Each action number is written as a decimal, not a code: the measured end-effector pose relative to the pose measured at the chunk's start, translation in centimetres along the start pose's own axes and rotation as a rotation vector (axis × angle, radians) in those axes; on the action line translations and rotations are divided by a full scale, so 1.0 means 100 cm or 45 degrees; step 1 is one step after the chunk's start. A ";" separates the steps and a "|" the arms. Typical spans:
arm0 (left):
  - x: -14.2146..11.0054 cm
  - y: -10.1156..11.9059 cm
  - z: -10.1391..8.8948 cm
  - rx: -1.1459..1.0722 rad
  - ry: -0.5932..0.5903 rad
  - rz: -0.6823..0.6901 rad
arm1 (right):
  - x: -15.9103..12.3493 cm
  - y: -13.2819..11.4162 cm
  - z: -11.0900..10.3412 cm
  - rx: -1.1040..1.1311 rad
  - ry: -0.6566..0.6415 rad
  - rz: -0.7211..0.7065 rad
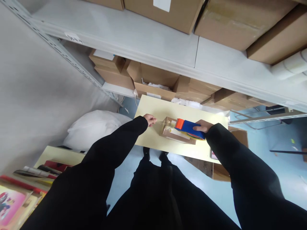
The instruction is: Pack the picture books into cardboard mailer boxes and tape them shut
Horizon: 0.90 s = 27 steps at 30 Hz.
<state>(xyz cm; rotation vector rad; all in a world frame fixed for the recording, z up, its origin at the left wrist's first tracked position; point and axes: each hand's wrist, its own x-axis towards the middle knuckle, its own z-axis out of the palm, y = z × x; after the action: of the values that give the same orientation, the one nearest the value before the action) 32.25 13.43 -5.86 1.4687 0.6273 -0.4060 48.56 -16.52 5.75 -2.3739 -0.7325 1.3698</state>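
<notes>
1 small cardboard box (176, 135) is sitting on the pale yellow table (153, 107), pretty much between the hands. Right hand (201, 126) has its fingers wrapped around a blue and orange tape dispenser (190, 126), which is right over the box's right part. Left hand (150, 119) is off the box's left end, fingertips pinched together on what looks like a strip of clear tape (160, 121) running to the box, though it's faint. Behind the table there's an open carton (155, 75) on the lower shelf, with white stuff inside. Big white bag (93, 127) on the left, beyond the table's edge.
</notes>
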 end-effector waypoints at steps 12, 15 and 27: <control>-0.003 0.007 -0.007 0.055 -0.043 0.027 | -0.012 0.009 -0.005 -0.183 0.003 0.001; -0.003 0.002 -0.006 0.193 -0.070 0.033 | -0.010 0.013 -0.001 -0.207 0.004 0.005; 0.016 -0.021 -0.002 0.131 -0.087 -0.030 | -0.009 0.007 0.004 -0.285 0.025 0.019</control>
<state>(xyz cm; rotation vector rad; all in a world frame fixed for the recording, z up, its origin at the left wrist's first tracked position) 32.19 13.64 -8.54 1.5396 0.5765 -0.5107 48.06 -17.63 5.88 -2.5630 -0.9077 1.3301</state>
